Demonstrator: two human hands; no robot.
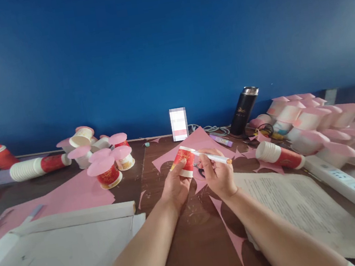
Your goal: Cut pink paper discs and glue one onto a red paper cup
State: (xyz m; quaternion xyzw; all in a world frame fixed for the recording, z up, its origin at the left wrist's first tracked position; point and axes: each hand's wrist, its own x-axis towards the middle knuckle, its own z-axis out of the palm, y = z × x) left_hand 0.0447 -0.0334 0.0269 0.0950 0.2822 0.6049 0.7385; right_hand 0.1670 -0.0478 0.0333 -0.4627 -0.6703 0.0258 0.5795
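Observation:
A red paper cup (187, 157) with gold print and white edges is tilted in my left hand (176, 185), whose fingers wrap around its lower side. My right hand (220, 174) grips a slim white pen (217, 157) with an orange tip at its outer end. The pen's other end points at the cup's upper edge; whether it touches cannot be made out. Behind and below the cup lies a pink paper sheet (198, 138). Dark scissor-like handles show partly between my hands, mostly hidden.
Several cups topped with pink paper discs (100, 166) stand at left, near stacked paper cups (40, 166). Cups with pink squares (323, 129) crowd the right, beside a power strip (345, 183). A black flask (244, 112), glue stick (221, 140), printed sheet (285, 206) and white box (75, 255) surround me.

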